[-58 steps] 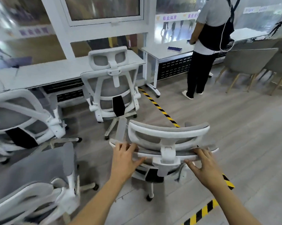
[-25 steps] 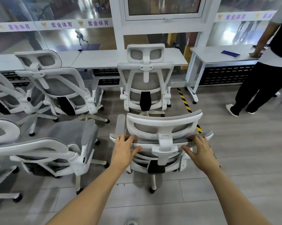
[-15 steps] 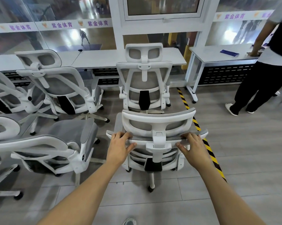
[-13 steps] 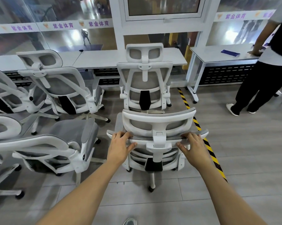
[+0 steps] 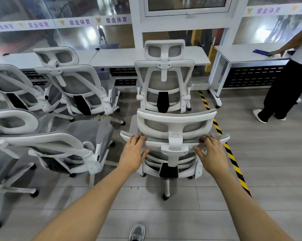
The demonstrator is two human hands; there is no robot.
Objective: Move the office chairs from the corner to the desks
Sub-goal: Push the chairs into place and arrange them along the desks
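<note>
A white-framed office chair with grey mesh [image 5: 174, 125] stands right in front of me, its back toward me. My left hand [image 5: 133, 153] grips the left end of the backrest's top rim, fingers over the edge and thumb underneath. My right hand [image 5: 212, 153] grips the right end the same way. Just beyond it, a matching chair [image 5: 164, 84] sits against the long white desk [image 5: 120, 56] by the glass wall; the two chairs nearly touch.
Several more white chairs [image 5: 73, 87] crowd the left, one [image 5: 60, 145] close beside the held chair. Yellow-black floor tape [image 5: 230, 153] runs along the right. A person [image 5: 285, 84] stands at a second desk [image 5: 242, 53] far right. My shoe [image 5: 137, 232] shows below.
The held chair has swung left to line up behind the chair at the desk, then rolled a little forward toward it. Both hands keep their grip on the backrest rim.
</note>
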